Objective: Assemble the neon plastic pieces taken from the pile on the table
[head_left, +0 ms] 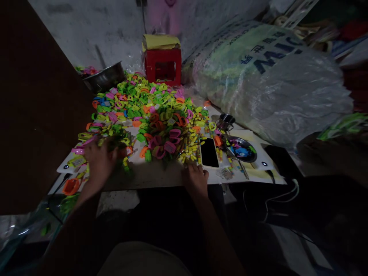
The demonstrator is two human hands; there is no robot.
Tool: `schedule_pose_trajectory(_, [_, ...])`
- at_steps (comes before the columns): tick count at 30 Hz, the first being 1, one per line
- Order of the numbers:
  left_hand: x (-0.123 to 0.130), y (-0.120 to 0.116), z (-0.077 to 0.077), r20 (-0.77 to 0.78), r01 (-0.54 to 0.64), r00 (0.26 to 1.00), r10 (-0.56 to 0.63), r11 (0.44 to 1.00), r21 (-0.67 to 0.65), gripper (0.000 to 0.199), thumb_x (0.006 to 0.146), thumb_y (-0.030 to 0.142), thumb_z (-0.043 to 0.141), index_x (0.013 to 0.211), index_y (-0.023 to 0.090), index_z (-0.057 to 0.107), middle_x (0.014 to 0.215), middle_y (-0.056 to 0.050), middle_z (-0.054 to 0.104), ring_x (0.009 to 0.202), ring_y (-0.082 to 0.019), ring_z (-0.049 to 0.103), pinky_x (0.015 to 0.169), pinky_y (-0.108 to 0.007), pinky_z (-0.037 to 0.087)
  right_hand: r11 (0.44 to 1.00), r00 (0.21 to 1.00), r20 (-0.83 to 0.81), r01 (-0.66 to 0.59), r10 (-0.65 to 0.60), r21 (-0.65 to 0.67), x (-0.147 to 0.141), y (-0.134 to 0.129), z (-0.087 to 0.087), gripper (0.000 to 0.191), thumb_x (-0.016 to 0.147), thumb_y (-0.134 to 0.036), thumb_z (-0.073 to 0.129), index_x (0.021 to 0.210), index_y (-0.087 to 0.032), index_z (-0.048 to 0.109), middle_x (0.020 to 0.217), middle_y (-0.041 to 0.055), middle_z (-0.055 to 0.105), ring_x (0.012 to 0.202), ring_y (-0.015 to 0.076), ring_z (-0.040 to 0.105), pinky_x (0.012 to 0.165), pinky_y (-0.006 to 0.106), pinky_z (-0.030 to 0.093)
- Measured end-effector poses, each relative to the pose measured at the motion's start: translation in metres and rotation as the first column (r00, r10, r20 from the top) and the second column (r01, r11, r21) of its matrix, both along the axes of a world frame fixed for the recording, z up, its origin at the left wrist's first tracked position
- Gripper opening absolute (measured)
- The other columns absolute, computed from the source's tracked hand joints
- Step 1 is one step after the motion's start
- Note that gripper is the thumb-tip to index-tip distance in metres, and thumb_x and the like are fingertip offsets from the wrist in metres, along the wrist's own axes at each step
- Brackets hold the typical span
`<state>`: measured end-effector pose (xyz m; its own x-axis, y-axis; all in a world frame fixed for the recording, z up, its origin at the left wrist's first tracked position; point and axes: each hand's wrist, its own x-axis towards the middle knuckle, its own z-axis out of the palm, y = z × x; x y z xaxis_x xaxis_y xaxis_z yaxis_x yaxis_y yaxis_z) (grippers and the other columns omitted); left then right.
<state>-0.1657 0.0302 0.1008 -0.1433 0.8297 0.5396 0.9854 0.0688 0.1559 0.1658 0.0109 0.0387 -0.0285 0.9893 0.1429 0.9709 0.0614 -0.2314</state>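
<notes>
My left hand [100, 159] reaches over the left side of the table, its fingers apart and slightly blurred. It touches the front of a large heap of coloured plastic loop-shaped pieces [135, 92], which look like toy watches in green, yellow, pink and orange. A pink piece [83, 147] lies just beside its fingers. My right hand [196, 178] is at the table's front edge with its fingers curled, next to a pile of small yellow pieces [189, 147]. Whatever it may hold is hidden. A phone [209, 152] with a dark screen lies right of that hand.
A metal dish [253, 156] with coloured bits and a metal cup [225, 122] stand on the right. Behind the heap are a red stool [149, 65] and a metal pan [106, 78]. A big stuffed plastic sack [273, 99] leans at right. A dark panel [34, 103] borders the left.
</notes>
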Motion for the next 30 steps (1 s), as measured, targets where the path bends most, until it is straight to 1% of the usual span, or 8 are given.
schedule_pose_trajectory(3, [0.042,0.01,-0.013,0.003,0.095,0.995,-0.096,0.983,-0.16,0.041,0.09,0.04,0.047,0.121,0.017,0.061,0.126,-0.017,0.053,0.115,-0.036,0.046,0.094,-0.05,0.038,1.0,0.999,-0.05,0.018,-0.018,-0.009,0.003,0.005,-0.002,0.024,0.09,-0.031,0.049,0.102,-0.016,0.064,0.103,0.0124,0.067,0.101,0.0271,0.055,0.087,0.038,0.037])
schedule_pose_trajectory(6, [0.07,0.024,-0.026,-0.045,0.049,0.997,-0.062,0.964,-0.26,0.045,0.09,0.043,0.047,0.119,0.012,0.062,0.132,-0.021,0.049,0.115,-0.041,0.044,0.09,-0.055,0.037,0.999,0.988,-0.155,0.033,-0.03,0.02,0.008,0.01,-0.006,0.027,0.089,-0.028,0.046,0.105,-0.013,0.062,0.098,0.0139,0.067,0.094,0.0252,0.057,0.085,0.036,0.041])
schedule_pose_trajectory(10, [0.075,0.034,-0.031,0.036,0.068,0.998,-0.059,0.932,-0.355,0.042,0.091,0.041,0.043,0.101,0.007,0.066,0.128,-0.024,0.05,0.119,-0.043,0.042,0.091,-0.06,0.035,0.995,0.937,-0.351,0.026,0.008,0.094,0.015,0.008,-0.012,0.033,0.087,-0.02,0.04,0.112,-0.01,0.059,0.104,0.0158,0.064,0.097,0.0252,0.056,0.089,0.039,0.043])
schedule_pose_trajectory(13, [0.066,0.031,-0.03,0.138,0.174,0.981,-0.133,0.919,-0.352,0.032,0.088,0.037,0.049,0.098,0.011,0.064,0.124,-0.02,0.054,0.119,-0.039,0.045,0.095,-0.057,0.036,0.995,0.82,-0.565,-0.035,0.084,0.097,0.013,0.001,-0.013,0.025,0.086,-0.023,0.042,0.1,-0.014,0.06,0.1,0.0126,0.063,0.096,0.0235,0.057,0.087,0.039,0.045])
schedule_pose_trajectory(16, [0.064,0.015,-0.026,0.41,0.362,0.879,-0.243,0.9,-0.242,0.022,0.088,0.035,0.05,0.092,0.015,0.059,0.113,-0.014,0.06,0.109,-0.027,0.053,0.097,-0.044,0.041,0.992,0.657,-0.747,-0.126,0.105,0.028,0.0,-0.01,-0.006,0.02,0.09,-0.03,0.041,0.094,-0.017,0.055,0.087,0.0058,0.061,0.082,0.0182,0.058,0.074,0.031,0.048])
schedule_pose_trajectory(18, [0.072,-0.004,-0.02,0.61,0.402,0.761,-0.223,0.9,-0.172,0.022,0.088,0.038,0.05,0.092,0.017,0.054,0.103,-0.009,0.061,0.098,-0.021,0.058,0.089,-0.036,0.046,0.981,0.592,-0.797,-0.192,0.12,0.005,-0.012,-0.019,0.005,0.019,0.091,-0.032,0.04,0.097,-0.019,0.053,0.083,0.0022,0.06,0.077,0.0155,0.058,0.07,0.027,0.048])
schedule_pose_trajectory(24, [0.112,-0.06,0.001,0.895,0.577,0.386,-0.223,0.815,-0.046,0.038,0.087,0.036,0.056,0.118,0.021,0.042,0.116,-0.006,0.059,0.102,-0.014,0.06,0.087,-0.026,0.048,0.955,0.556,-0.797,-0.283,0.236,0.086,-0.04,-0.047,0.042,0.024,0.095,-0.03,0.038,0.11,-0.02,0.054,0.094,0.0028,0.065,0.086,0.0151,0.061,0.077,0.027,0.048])
schedule_pose_trajectory(30, [0.123,-0.073,0.017,0.894,0.62,0.408,-0.183,0.774,-0.125,0.044,0.084,0.039,0.059,0.124,0.021,0.053,0.128,-0.01,0.06,0.119,-0.023,0.056,0.103,-0.036,0.042,0.966,0.583,-0.775,-0.077,0.244,0.245,-0.036,-0.052,0.05,0.019,0.092,-0.03,0.047,0.103,-0.021,0.059,0.091,0.0039,0.067,0.082,0.016,0.063,0.071,0.027,0.05])
